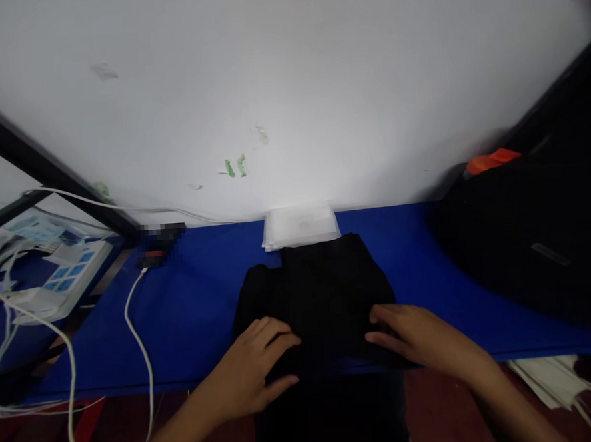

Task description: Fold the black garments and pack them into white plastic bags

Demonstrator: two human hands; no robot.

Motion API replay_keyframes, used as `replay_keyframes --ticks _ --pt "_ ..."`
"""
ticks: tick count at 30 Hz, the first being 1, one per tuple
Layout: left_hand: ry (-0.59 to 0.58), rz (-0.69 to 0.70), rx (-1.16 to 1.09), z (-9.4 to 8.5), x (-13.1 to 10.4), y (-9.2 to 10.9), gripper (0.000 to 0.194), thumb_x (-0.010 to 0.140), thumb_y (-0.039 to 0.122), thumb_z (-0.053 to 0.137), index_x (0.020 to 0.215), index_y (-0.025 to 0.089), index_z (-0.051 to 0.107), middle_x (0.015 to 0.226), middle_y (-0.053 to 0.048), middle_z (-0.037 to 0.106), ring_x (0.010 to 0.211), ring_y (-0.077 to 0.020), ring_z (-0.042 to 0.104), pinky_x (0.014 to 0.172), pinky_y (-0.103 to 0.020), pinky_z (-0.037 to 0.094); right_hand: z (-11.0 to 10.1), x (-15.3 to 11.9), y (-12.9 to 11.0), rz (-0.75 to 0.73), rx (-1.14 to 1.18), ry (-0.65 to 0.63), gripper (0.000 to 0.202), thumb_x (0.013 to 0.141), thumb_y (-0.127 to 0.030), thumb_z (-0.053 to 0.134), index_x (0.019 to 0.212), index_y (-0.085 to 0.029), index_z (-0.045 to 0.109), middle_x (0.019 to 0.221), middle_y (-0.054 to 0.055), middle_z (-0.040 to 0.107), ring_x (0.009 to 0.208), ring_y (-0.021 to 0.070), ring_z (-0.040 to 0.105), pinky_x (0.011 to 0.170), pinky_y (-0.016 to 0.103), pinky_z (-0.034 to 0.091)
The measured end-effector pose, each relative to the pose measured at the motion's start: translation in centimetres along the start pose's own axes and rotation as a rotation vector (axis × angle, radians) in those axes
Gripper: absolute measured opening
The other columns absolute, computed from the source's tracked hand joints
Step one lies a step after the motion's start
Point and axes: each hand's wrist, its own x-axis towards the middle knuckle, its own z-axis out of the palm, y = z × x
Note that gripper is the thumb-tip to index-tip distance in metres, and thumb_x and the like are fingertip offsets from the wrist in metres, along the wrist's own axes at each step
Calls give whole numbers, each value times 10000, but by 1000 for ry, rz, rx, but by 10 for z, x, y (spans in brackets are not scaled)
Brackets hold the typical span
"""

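Note:
A black folded cloth, perhaps a garment (324,286), lies on the blue shelf (196,320) in front of me. Its dark surface hides the folds. My left hand (258,360) rests at its near left side, fingers apart, thumb stretched toward the middle. At the near right side, my right hand (405,331) touches the cloth's edge with fingers slightly bent and a gap between thumb and fingers. Behind the cloth, against the wall, sits a stack of white translucent packets (300,225).
A white cable (137,331) runs from a blurred-out device (159,246) on the left. A large black bag (528,253) stands on the right, with something orange (492,161) behind it. White boxes (64,288) and cables fill the neighbouring left shelf; white bags (555,378) lie below right.

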Motion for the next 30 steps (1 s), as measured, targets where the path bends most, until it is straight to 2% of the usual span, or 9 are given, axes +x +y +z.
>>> replay_keyframes --ticks 2,4,7,9,12,17,20,24,30 --pt "41 -23 74 8 1 -3 748 846 448 702 1484 257 361 1499 -129 427 1375 -356 383 1106 -557 346 12 5 -8 -15 -117 151 257 997 -373 461 1003 -185 635 922 86 685 827 258 667 710 402 535" --pt "24 -58 134 15 4 -6 950 806 544 711 1561 283 196 1610 -117 257 1468 -405 205 1138 -636 252 28 13 -15 -53 -178 300 307 1013 -337 414 1134 -150 625 1093 149 672 996 290 659 813 438 558" --pt "-18 -110 166 22 6 -11 972 813 683 621 1571 341 118 1642 -73 176 1486 -441 111 1118 -728 167 54 24 -17 -78 -234 435 457 1014 -402 402 1323 -99 550 1387 232 532 1315 369 492 994 525 497" --pt "-29 -143 174 23 6 -15 947 818 755 540 1566 373 102 1643 -51 165 1482 -457 104 1092 -779 109 68 28 -14 -53 -282 457 566 1000 -487 408 1402 -98 494 1487 246 436 1421 409 341 1057 602 421" --pt "-18 -194 175 20 4 -20 930 828 784 480 1565 375 89 1645 -48 130 1484 -454 98 1099 -766 128 78 27 -7 -24 -328 435 650 989 -549 398 1502 -151 378 1563 207 343 1469 381 247 1123 627 320" --pt "33 -250 210 27 8 -22 594 1008 565 354 1548 419 155 1639 7 160 1499 -369 147 1144 -669 216 81 18 3 29 -339 452 722 957 -611 418 1549 -220 289 1623 146 222 1496 347 170 1154 581 293" --pt "87 -277 245 35 12 -18 535 1027 490 354 1539 418 214 1632 4 199 1494 -355 185 1145 -655 236 83 16 8 82 -332 490 818 925 -656 438 1561 -177 251 1632 156 174 1502 350 142 1166 568 277" --pt "142 -314 269 43 14 -18 607 964 526 476 1525 405 281 1636 -37 192 1482 -373 222 1137 -651 254 86 16 13 135 -320 513 986 886 -712 447 1567 -60 159 1620 209 169 1502 356 134 1171 534 294" --pt "146 -336 243 43 11 -42 978 778 767 567 1564 316 199 1633 -103 193 1482 -393 206 1142 -629 267 90 13 15 233 -277 544 1012 882 -739 408 1559 -27 165 1611 232 177 1492 371 163 1157 543 322"
